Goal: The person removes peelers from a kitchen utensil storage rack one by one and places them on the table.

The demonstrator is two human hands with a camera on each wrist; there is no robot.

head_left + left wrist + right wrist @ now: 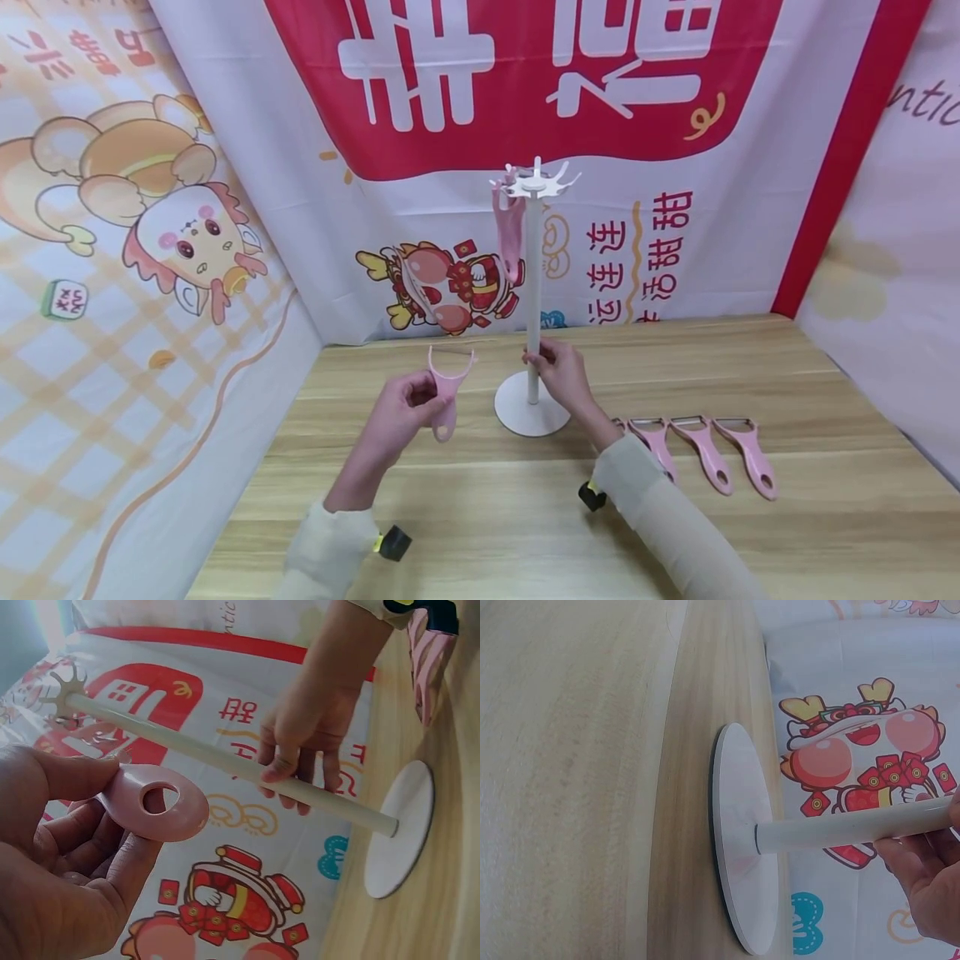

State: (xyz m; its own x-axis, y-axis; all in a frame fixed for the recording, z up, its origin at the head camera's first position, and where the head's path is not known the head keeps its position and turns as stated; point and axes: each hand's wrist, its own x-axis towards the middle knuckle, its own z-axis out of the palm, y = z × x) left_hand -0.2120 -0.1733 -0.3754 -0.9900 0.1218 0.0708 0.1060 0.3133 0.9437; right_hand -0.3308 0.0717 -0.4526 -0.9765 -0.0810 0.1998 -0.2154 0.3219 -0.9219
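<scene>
My left hand (405,412) pinches a pink peeler (445,400) between thumb and fingers, its blade end up and its holed handle end down. The handle's round hole shows close up on the peeler (154,802) in the left wrist view. My right hand (562,375) grips the lower pole of a white hook stand (533,275), just above its round base (517,421). In the right wrist view, thumb and fingers of the right hand (930,877) are at the pole (855,827). At the top, another pink peeler (510,233) hangs from the left side of the stand's hooks.
Several pink peelers (705,454) lie in a row on the wooden table (480,517), right of the stand, partly behind my right sleeve (660,508). A printed cloth (420,217) stands behind the table, another (247,350) along the left.
</scene>
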